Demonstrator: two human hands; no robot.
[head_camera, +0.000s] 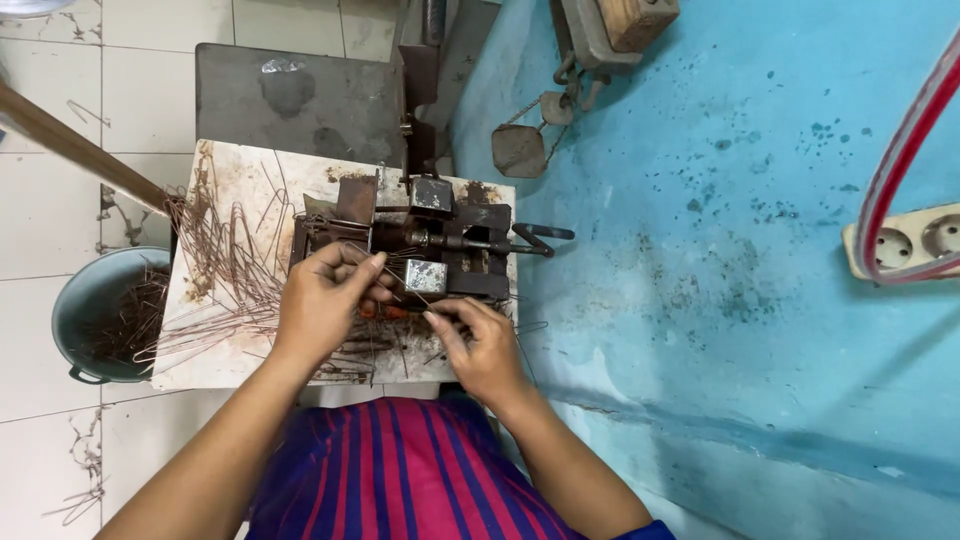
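A small rusty bench vise (440, 240) with a handle to its right stands on a worn white board (235, 180). My left hand (325, 300) pinches a thin bent wire piece (395, 272) in front of the vise jaws. Just to its right, my right hand (480, 345) holds the near end of thin wire close to a square metal block (425, 277). A heap of bent brown wire pieces (230, 270) lies on the board to the left of my left hand.
A teal bucket (85, 300) with more wire stands on the tiled floor at left. A wooden stick (75, 145) crosses the upper left. A blue wall (720, 250) runs along the right, with a socket strip (905, 240) and a striped hose (910, 140).
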